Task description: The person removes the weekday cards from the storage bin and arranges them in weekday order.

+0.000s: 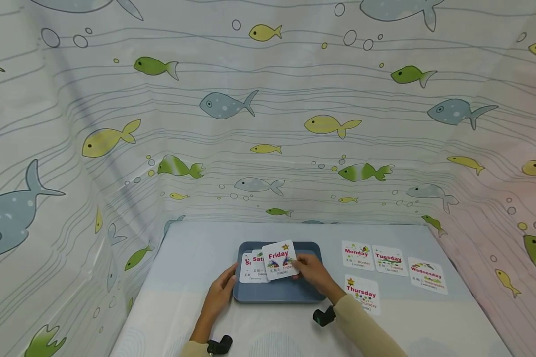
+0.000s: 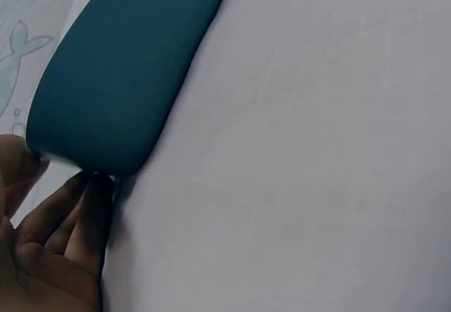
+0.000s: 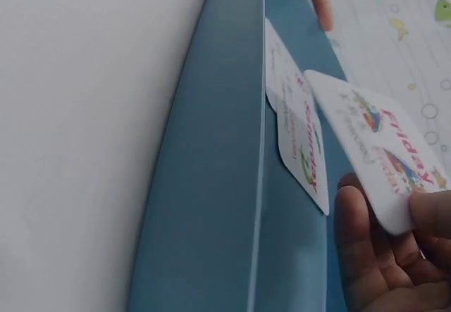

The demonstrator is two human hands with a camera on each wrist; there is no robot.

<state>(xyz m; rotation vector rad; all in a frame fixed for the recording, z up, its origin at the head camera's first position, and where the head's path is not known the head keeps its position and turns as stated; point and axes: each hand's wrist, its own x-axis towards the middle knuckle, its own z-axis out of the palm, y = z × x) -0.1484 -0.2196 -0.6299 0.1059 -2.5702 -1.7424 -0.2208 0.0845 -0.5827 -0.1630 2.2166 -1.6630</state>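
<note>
So the right hand (image 1: 314, 272) has the Friday card (image 1: 280, 261) pinched between thumb and fingers, held tilted over the blue tray (image 1: 279, 293). Left hand (image 1: 219, 291) is gripping the tray's left edge. Lying in the tray, the Saturday card (image 3: 299, 139) overlaps a half-hidden card (image 1: 244, 275). Off to the right on the table (image 1: 169, 297), there's Monday (image 1: 357, 256), Tuesday (image 1: 390, 261) and Wednesday (image 1: 427, 275) roughly in a row, Thursday (image 1: 363, 292) nearer, partly behind the right sleeve (image 1: 366, 325)

Tray (image 1: 281, 293): slate blue | Friday card (image 1: 279, 263): white, red lettering | backdrop (image 1: 277, 84): white, green-yellow-blue fish print | right sleeve (image 1: 367, 327): cream
</note>
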